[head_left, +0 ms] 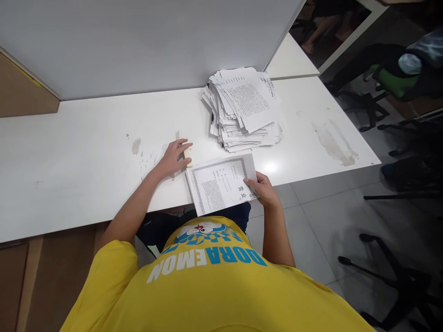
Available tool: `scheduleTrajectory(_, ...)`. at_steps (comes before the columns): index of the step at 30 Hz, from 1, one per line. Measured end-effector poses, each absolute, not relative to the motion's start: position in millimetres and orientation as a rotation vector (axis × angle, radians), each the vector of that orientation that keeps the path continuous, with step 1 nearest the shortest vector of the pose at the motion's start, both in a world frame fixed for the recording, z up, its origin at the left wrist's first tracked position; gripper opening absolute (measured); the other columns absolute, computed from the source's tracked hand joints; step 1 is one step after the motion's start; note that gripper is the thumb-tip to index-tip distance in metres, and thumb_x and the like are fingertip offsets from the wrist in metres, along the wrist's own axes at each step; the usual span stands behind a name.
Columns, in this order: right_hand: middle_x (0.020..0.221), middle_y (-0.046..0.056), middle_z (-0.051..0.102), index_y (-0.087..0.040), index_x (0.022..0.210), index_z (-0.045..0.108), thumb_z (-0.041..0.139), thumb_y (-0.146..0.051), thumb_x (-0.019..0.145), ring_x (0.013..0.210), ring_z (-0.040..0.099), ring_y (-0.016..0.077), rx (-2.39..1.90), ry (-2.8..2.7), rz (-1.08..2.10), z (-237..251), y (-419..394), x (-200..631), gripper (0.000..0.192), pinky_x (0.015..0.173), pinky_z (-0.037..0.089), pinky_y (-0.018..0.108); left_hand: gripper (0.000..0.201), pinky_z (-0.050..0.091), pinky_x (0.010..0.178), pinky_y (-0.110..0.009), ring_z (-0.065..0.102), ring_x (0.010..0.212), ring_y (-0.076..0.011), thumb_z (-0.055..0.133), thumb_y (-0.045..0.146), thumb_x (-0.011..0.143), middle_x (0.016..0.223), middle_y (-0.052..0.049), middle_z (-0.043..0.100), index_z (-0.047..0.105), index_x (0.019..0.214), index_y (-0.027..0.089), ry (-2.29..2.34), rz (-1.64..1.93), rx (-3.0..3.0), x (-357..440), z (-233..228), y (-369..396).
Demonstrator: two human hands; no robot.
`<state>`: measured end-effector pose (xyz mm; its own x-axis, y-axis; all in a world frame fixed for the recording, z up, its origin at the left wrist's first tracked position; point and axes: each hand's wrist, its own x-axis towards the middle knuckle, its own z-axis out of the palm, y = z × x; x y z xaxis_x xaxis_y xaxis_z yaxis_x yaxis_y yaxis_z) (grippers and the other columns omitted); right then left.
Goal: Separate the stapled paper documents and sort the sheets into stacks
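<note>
left hand [172, 159]: flat on bench [86, 152], palm down, fingers [182, 144] spread loosely over a small cream block [188, 154]; touching it, not clenched round it
block: lies on bench just left of the sheet's top-left corner, partly hidden under the fingers; cannot tell what it is
right hand [263, 188]: at the bench's front edge, fingers pinching the lower right corner of the sheet, thumb on top
sheet [221, 183]: single printed page with a decorative border and a block of text, lying at the front edge of the bench, tilted, near end overhanging the edge toward the person
stack [242, 108]: loose untidy pile of printed papers, behind the sheet, near the back panel, apart from both hands
bench: white, scuffed with brown marks left of the left hand and on the right part
panel [138, 46]: white upright board along the back of the bench
shirt [214, 286]: yellow, blue and white lettering, fills the bottom of the view
chairs [398, 78]: dark office chairs on the tiled floor to the right, well apart from the bench things
</note>
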<state>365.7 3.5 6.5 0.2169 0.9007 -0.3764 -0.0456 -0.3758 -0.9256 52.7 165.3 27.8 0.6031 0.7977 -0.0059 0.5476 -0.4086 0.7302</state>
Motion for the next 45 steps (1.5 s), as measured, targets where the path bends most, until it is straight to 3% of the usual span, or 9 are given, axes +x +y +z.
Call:
scheduleTrajectory(31,0.081,0.002,0.074,-0.022,0.089,0.071,0.077,-0.037,0.064,0.072,0.067,0.0218,-1.562,-0.766,1.285,4.5,5.0,364.6,0.029,0.061,0.054,0.032,0.053,0.028,0.122,-0.052,0.027,0.147,-0.0278,0.052,0.047,0.093,0.157,-0.005,0.036,0.049,0.143,0.031,1.061,0.466,2.17,51.8,27.5,161.2)
scheduleTrajectory(39,0.081,0.001,0.073,-0.021,0.089,0.071,0.074,-0.038,0.068,0.074,0.066,0.0217,-1.593,-0.839,1.229,1.9,5.0,359.3,0.027,0.063,0.054,0.032,0.057,0.026,0.123,-0.051,0.024,0.149,-0.0284,0.05,0.051,0.094,0.16,-0.004,0.033,0.044,0.147,0.032,1.062,0.42,2.172,50.8,28.8,161.0)
scheduleTrajectory(45,0.086,0.003,0.074,-0.021,0.097,0.069,0.073,-0.043,0.067,0.079,0.067,0.0237,-1.634,-0.854,1.234,7.4,4.5,355.5,0.037,0.068,0.055,0.035,0.065,0.019,0.125,-0.052,0.014,0.154,-0.0274,0.045,0.06,0.095,0.166,0.001,0.02,0.031,0.154,0.039,1.053,0.354,2.107,47.9,27.9,159.7)
